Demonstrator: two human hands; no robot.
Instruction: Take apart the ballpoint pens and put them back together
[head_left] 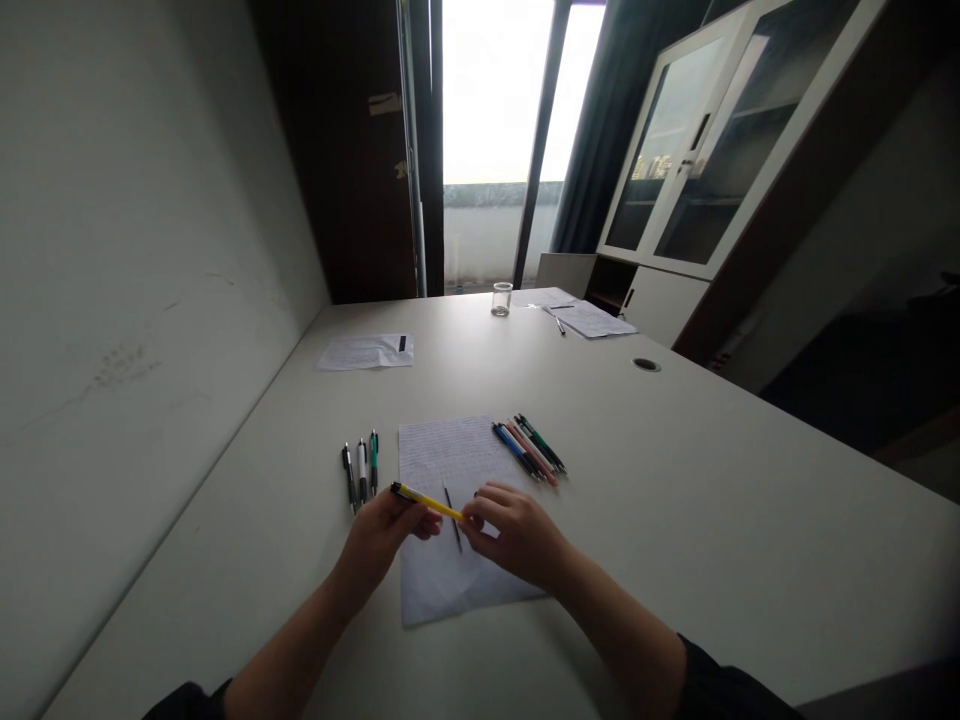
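Observation:
A yellow pen (433, 502) with a black clip end is held between my two hands, above a sheet of handwritten paper (450, 445). My left hand (386, 525) grips it near the black end. The fingertips of my right hand (510, 525) pinch its other end, partly hiding the tip. On the paper below lies a thin dark pen refill (452, 520). Left of the paper, a black pen (349, 478), a white pen (362, 470) and a green pen (374, 462) lie side by side. Several pens (529, 450) rest at the paper's upper right.
A glass cup (502, 299) stands near the table's far edge. Papers (592, 319) with a pen (560, 326) lie at the far right, and another sheet (366, 352) at the far left. A round cable hole (646, 365) is set in the white table (712, 520). A wall borders the left side.

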